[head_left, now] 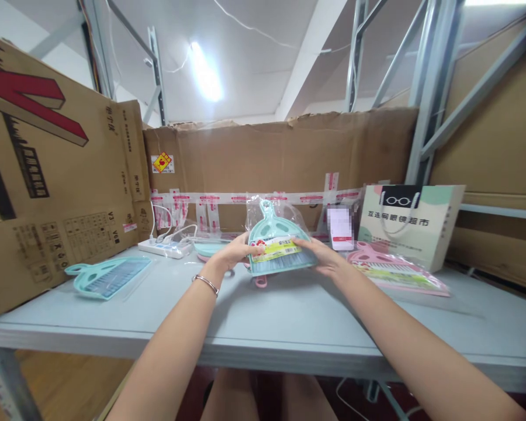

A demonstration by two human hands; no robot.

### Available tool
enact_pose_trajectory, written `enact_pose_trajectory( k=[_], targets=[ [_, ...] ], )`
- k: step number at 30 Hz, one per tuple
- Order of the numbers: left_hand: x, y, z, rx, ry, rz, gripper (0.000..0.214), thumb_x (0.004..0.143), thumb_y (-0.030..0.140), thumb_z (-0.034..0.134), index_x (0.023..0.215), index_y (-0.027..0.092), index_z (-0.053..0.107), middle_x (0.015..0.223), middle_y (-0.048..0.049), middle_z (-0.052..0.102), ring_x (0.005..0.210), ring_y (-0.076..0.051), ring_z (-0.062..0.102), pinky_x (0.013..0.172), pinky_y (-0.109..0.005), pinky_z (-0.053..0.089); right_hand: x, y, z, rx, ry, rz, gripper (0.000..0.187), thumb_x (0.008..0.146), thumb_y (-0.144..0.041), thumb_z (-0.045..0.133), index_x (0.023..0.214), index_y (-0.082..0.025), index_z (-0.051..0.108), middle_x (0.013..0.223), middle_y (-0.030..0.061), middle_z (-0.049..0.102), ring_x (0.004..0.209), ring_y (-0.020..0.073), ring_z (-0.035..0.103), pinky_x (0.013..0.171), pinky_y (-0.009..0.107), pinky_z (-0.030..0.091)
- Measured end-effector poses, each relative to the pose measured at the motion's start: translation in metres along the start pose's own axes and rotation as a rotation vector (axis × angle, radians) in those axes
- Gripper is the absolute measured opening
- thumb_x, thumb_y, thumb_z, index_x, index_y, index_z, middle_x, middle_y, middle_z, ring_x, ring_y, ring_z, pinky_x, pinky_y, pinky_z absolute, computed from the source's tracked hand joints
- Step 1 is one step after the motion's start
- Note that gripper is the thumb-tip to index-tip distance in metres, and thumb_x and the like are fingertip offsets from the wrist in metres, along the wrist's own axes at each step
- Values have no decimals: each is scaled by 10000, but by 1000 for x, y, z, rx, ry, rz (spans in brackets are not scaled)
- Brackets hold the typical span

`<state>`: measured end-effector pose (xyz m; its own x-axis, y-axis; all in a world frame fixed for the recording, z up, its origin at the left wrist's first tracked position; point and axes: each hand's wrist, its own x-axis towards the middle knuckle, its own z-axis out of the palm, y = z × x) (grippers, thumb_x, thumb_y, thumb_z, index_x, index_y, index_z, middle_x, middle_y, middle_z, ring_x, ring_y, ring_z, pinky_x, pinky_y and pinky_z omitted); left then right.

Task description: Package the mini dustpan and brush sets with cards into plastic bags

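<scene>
Both my hands hold a mint-green dustpan and brush set [272, 231] in a clear plastic bag, raised above the grey table with its handle up. A yellow-green label crosses its front. My left hand [235, 252] grips the left edge, thumb on the label. My right hand [322, 256] grips the right edge, thumb also on the label. Just below the set shows a pink handle end [261, 282], the rest of it hidden. Farther left lies another mint dustpan and brush set [109, 278]. A bagged pink dustpan and brush set [394, 272] lies to the right.
Behind my left hand are a stacked mint and pink piece [210, 249] and a white power strip [165, 247] with cables. A phone [341, 228] and a paper bag [414, 222] stand at the back right. Cardboard boxes [263, 155] wall the table's [245, 327] back and left.
</scene>
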<state>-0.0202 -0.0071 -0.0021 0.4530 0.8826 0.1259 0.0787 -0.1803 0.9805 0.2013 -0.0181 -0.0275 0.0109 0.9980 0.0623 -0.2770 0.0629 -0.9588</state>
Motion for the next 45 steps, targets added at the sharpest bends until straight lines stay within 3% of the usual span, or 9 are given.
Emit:
enact_pose_trajectory(
  k=[7, 11, 16, 23, 29, 32, 37, 41, 45],
  targets=[
    [14, -6, 1, 11, 273, -189, 198, 627, 256, 687, 752, 121, 615, 623, -34, 616, 519, -123, 560, 437, -210, 408, 2, 6, 11, 6, 105, 211, 106, 766, -196, 638, 808, -102, 615, 592, 27, 652, 449, 97, 573, 433, 193, 480],
    [19, -11, -2, -52, 331, -222, 200, 635, 266, 692, 749, 118, 622, 591, -22, 613, 475, -108, 541, 398, -195, 372, -2, 1, 10, 121, -38, 243, 103, 829, -155, 527, 877, -100, 600, 610, 38, 659, 491, 113, 603, 492, 211, 529],
    [15, -8, -8, -227, 303, -220, 201, 677, 278, 683, 802, 129, 631, 669, -24, 649, 514, -101, 576, 443, -186, 445, -11, -13, 2, 246, -245, 147, 269, 782, 9, 421, 966, -96, 588, 821, 76, 695, 726, 128, 672, 675, 191, 565],
    [-1, 9, -16, -412, 20, -127, 108, 713, 61, 632, 817, 88, 625, 836, -86, 679, 794, -144, 659, 750, -208, 543, -14, -18, -4, 270, -320, 17, 176, 779, -7, 498, 868, -90, 625, 862, 89, 688, 888, 163, 664, 850, 239, 533],
    [2, 7, -19, -413, 169, -108, 121, 704, -29, 610, 664, 84, 588, 684, -75, 660, 690, -111, 661, 674, -149, 529, -8, -9, 0, 156, -138, 40, 93, 761, -12, 580, 790, -84, 632, 787, 73, 691, 740, 114, 680, 688, 130, 558],
    [5, 5, -11, -336, 299, -107, 80, 735, 84, 631, 657, 85, 610, 672, -89, 672, 638, -113, 654, 593, -157, 513, -4, -2, 8, 112, 21, 47, 19, 761, -97, 635, 751, -95, 618, 715, 78, 691, 637, 111, 672, 552, 112, 550],
    [5, 6, 5, -168, 374, -116, 222, 748, 292, 640, 636, 101, 622, 628, -98, 667, 546, -121, 620, 510, -191, 471, -4, 1, 17, 18, 261, 23, 218, 792, -203, 624, 602, -130, 545, 436, 8, 572, 338, 53, 503, 343, 107, 422],
    [5, 1, 11, -306, 272, -97, 270, 669, 332, 720, 826, 135, 624, 849, -99, 687, 759, -182, 668, 635, -242, 521, -5, 4, 19, -44, 251, -66, 294, 832, -217, 569, 555, -138, 511, 377, -22, 516, 297, 31, 433, 315, 107, 339],
    [12, -6, 12, -486, 331, -87, 158, 700, 194, 682, 808, 131, 585, 753, -57, 660, 707, -136, 655, 648, -212, 524, -5, 7, 19, -110, 197, -159, 298, 820, -260, 581, 556, -136, 520, 393, -23, 521, 310, 30, 425, 342, 120, 340]
  ],
)
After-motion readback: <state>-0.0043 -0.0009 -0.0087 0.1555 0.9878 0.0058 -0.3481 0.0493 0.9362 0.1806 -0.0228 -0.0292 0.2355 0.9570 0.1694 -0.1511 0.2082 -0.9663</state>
